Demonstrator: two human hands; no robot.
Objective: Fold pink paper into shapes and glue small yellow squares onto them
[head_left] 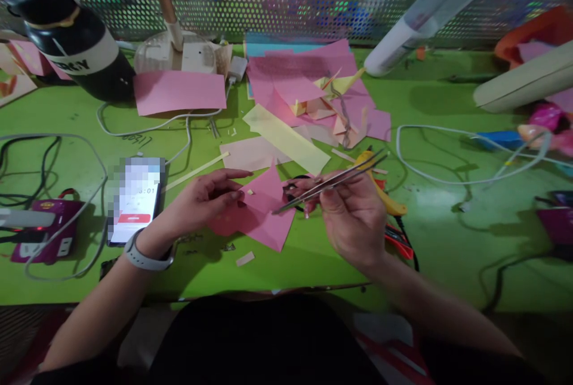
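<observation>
A folded pink paper piece [273, 218] lies on the green table in front of me, with a tiny pale yellow bit [250, 192] on it. My left hand [215, 197] rests at its left edge, fingertips touching the paper; whether they pinch it is hard to tell. In my right hand [351, 212] are metal tweezers [331, 183], held between thumb and fingers, their tips pointing left over the pink paper. A black ring-shaped thing, partly hidden, is beside the right fingers. Pale yellow [290, 140] and light pink strips lie just beyond.
A lit phone [136, 201] and a purple power strip [47, 233] are on the left. Behind stand a black bottle [85, 45] and a fan base [179, 54]. Pink sheets [308, 74] are stacked centrally. A yellow-handled tool [387, 194] lies by my right hand; cables cross both sides.
</observation>
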